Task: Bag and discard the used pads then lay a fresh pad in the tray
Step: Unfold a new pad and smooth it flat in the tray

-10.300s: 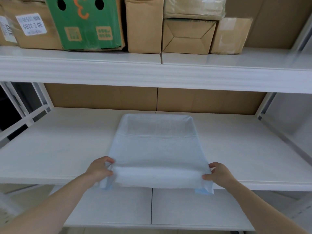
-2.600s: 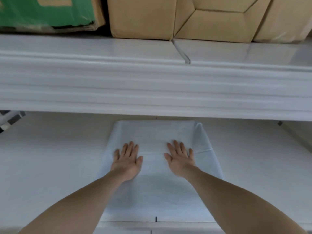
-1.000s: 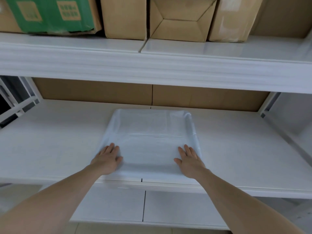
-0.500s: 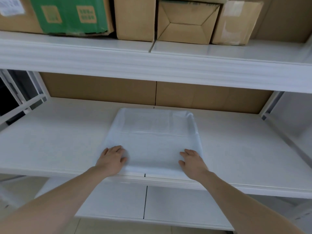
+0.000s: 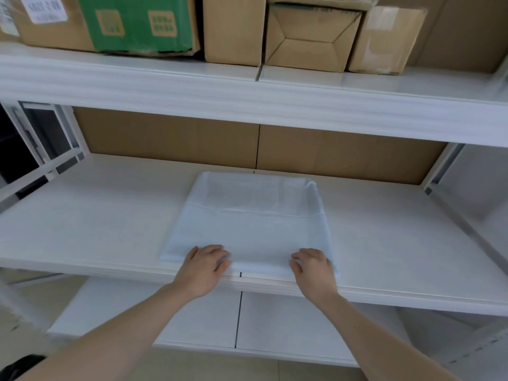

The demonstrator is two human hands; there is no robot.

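1. A pale blue-white pad point(image 5: 253, 229) lies spread over the tray on the middle shelf point(image 5: 96, 215) of a white rack, its far edge turned up against the tray's back wall; the tray itself is covered and cannot be made out separately
2. The pad's near edge sits at the front lip of the shelf, close to the seam between the two shelf boards
3. The left hand point(image 5: 202, 266) rests palm down on the near left part of the pad, its fingers point(image 5: 217, 253) slightly bent and blurred at the tips; they lie on the sheet, gripping nothing
4. The right hand point(image 5: 313, 270) rests on the near right corner of the pad, its fingers point(image 5: 301, 258) bent down onto the sheet; whether they pinch the edge cannot be told
5. Both bare forearms reach in from below, well apart
6. On the upper shelf point(image 5: 302, 86) stand a green carton point(image 5: 137, 23) and several brown cartons point(image 5: 233, 28), side by side
7. A lower shelf point(image 5: 192, 320) shows beneath the hands
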